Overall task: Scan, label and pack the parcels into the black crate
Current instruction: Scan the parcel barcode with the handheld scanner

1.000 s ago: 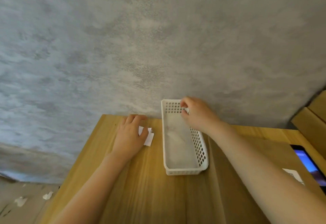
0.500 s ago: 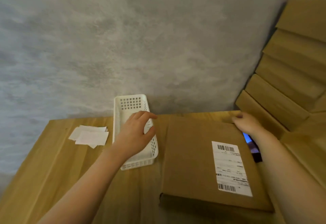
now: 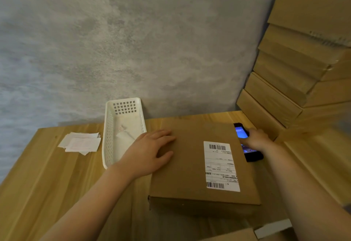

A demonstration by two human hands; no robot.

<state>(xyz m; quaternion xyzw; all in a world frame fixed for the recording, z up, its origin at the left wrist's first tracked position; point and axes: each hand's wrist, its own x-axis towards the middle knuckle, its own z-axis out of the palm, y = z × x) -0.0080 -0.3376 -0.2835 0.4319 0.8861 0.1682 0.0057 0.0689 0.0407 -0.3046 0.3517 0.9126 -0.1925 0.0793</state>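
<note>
The left hand lies flat, fingers spread, on the brown cardboard parcel on the wooden tabletop. The right hand grips a black lit-screen phone just beside the parcel's white barcode label.

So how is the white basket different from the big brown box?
The white basket is open on top with holes in its walls; the brown box is closed and solid. The basket is long and narrow; the box is wide and flat. The box bears a barcode label and the left hand rests on it; nothing touches the basket. Both sit on the wooden table.
</note>
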